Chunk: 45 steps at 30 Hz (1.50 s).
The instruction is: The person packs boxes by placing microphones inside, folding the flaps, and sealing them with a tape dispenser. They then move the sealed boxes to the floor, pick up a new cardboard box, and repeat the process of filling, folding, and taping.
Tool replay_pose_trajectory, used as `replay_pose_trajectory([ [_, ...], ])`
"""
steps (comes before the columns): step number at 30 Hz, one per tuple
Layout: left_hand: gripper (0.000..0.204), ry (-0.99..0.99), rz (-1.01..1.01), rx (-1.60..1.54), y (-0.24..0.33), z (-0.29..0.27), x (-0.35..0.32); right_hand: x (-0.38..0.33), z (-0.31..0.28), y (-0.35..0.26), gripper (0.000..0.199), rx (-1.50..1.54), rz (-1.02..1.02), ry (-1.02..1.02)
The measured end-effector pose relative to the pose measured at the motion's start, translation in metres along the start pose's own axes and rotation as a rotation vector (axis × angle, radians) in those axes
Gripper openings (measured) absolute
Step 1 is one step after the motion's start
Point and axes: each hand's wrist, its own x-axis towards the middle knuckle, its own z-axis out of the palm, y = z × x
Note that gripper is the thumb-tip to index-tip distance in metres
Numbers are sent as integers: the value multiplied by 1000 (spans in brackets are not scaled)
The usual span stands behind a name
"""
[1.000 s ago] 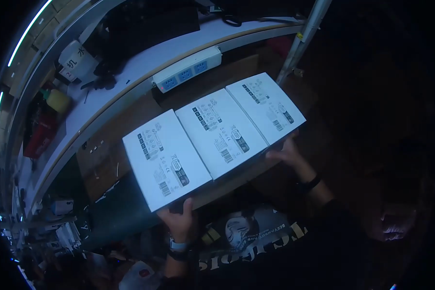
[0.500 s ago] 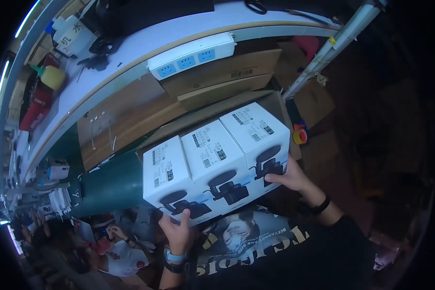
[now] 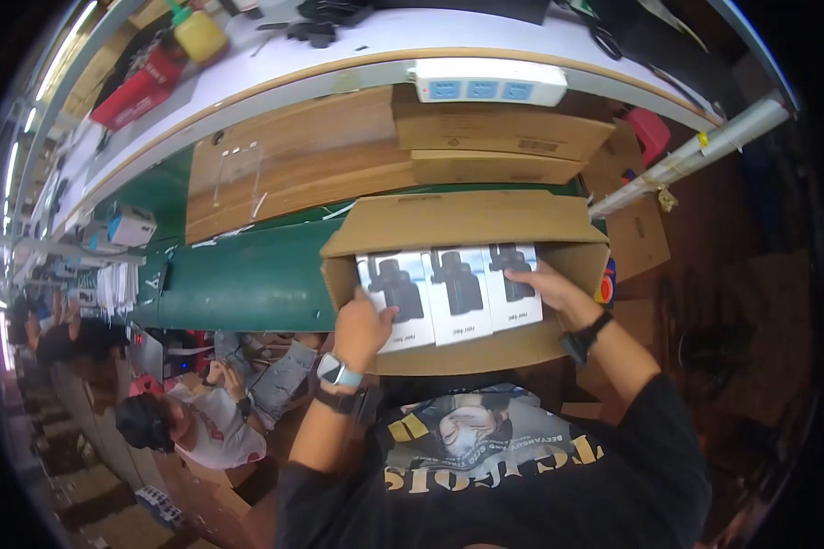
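Three white product boxes point(image 3: 449, 295) sit side by side inside one open cardboard carton point(image 3: 458, 224). The left hand point(image 3: 362, 325) grips the left box; the right hand point(image 3: 545, 284) grips the right box.

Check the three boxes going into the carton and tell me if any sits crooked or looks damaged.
Nothing stands out. The three white boxes sit side by side in an even row inside the open cardboard carton, faces up, with no dents or tears visible. The left hand grips the left end of the row and the right hand the right end.
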Motion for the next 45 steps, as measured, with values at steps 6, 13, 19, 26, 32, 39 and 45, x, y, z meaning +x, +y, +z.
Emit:
replay_pose_trajectory([
  [6, 43, 859, 388, 49, -10, -10, -6, 44, -8, -44, 70, -332, 63, 88],
  [13, 30, 307, -79, -459, -83, 48, 8, 54, 103, -120, 64, -1781, -657, 597],
  [19, 25, 646, 209, -522, -63, 62, 9, 142, 145, -141, 66, -1213, -401, 8],
  [26, 24, 211, 194, -900, -84, -6, -19, 178, 228, -138, 94, -1445, -142, 225],
  [32, 39, 559, 191, -669, -66, -16, 55, 186, 258, -134, 97, -1470, 114, 457],
  [39, 50, 404, 212, -606, -54, 2, 110, 172, 310, -131, 97, -1369, 157, 680],
  [45, 51, 394, 222, -601, -55, 9, 120, 194, 289, -141, 96, -1251, 235, 701],
])
